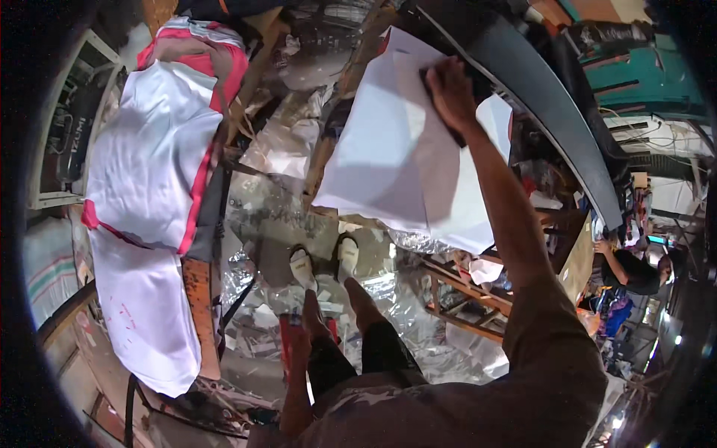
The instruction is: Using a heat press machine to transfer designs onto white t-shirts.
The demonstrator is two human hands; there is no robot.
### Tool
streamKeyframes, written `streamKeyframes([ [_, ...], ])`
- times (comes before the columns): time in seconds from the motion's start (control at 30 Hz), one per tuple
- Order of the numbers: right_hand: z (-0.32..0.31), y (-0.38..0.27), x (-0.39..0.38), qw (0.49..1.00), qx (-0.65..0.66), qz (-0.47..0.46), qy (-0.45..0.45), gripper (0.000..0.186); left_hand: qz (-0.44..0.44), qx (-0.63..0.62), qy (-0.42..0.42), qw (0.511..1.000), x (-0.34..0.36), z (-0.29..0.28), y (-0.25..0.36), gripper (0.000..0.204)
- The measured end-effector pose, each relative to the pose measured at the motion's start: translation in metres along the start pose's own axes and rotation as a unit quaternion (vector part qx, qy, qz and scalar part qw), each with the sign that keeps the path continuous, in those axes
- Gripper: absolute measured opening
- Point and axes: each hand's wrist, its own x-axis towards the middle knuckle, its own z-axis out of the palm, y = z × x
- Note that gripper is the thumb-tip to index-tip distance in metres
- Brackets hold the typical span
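My right hand (450, 97) reaches far out over a board and presses down on the white cloth (373, 142) that lies there. A narrow dark edge shows along the palm and near the wrist; the fingers are curled over this dark thing, whose kind I cannot make out. The cloth looks smooth, with a loose, shaded flap (441, 168) running down under my forearm. My left hand (297, 336) hangs low by my leg, in front of something red, away from the cloth. Its fingers are too unclear to read.
White cloth pieces with pink-red edging (149, 149) drape over a board at the left. A long dark curved panel (530, 97) borders the work at right. Wooden racks (470, 295) stand below it. Plastic scraps (388, 299) litter the floor around my feet. Another person (631, 272) is at far right.
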Motion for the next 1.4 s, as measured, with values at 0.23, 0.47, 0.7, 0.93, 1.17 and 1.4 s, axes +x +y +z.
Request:
streamKeyframes([
  [0.23, 0.018, 0.035, -0.046, 0.999, 0.009, -0.049, 0.01, 0.06, -0.391, -0.546, -0.098, 0.734, -0.014, 0.032, 0.009, 0.023],
  [0.47, -0.013, -0.044, -0.089, 0.988, 0.075, -0.134, -0.023, 0.061, -0.37, -0.472, -0.226, 0.768, 0.049, 0.042, 0.015, 0.019],
  [0.7, 0.008, 0.068, -0.043, 1.0, -0.017, -0.002, 0.017, 0.047, -0.195, -0.378, -0.177, 0.887, 0.073, -0.023, 0.027, 0.019],
  [0.93, 0.0, -0.054, -0.091, 0.984, 0.084, -0.155, -0.02, 0.058, -0.584, -0.585, -0.25, 0.504, 0.082, -0.062, 0.008, 0.04],
  [1.17, -0.003, 0.083, -0.066, 0.998, -0.007, 0.008, 0.054, 0.05, -0.482, -0.622, -0.318, 0.529, 0.055, -0.001, -0.045, 0.047],
  [1.4, -0.028, -0.025, -0.156, 0.992, 0.083, -0.093, 0.008, 0.063, -0.53, -0.646, -0.3, 0.46, 0.032, -0.043, -0.09, 0.024],
])
